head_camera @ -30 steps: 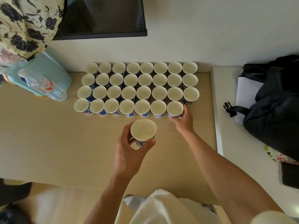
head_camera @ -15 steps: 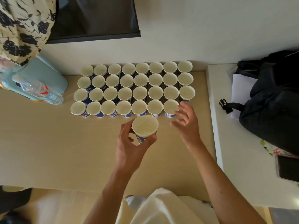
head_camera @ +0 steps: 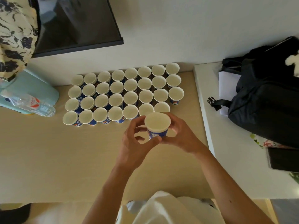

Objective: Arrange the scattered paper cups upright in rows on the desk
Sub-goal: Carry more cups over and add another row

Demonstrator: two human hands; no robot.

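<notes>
Several white paper cups with blue sides (head_camera: 116,101) stand upright in tight rows at the back of the beige desk (head_camera: 56,156), against the wall. One more such cup (head_camera: 157,124) is held upright above the desk, just in front of the nearest row's right end. My left hand (head_camera: 137,143) grips it from the left and below. My right hand (head_camera: 182,135) wraps its right side. The nearest row ends one cup short of the rows behind it on the right.
A clear plastic water bottle (head_camera: 30,105) lies on a pale blue object (head_camera: 37,88) at the desk's left. A white side surface (head_camera: 234,159) on the right carries a black bag (head_camera: 267,97), white paper (head_camera: 226,88) and a dark phone (head_camera: 283,160). A dark screen (head_camera: 77,21) hangs above.
My right hand left the nearest row's end cup and came back to the held cup. My left hand carried that cup to the right, toward the row's right end.
</notes>
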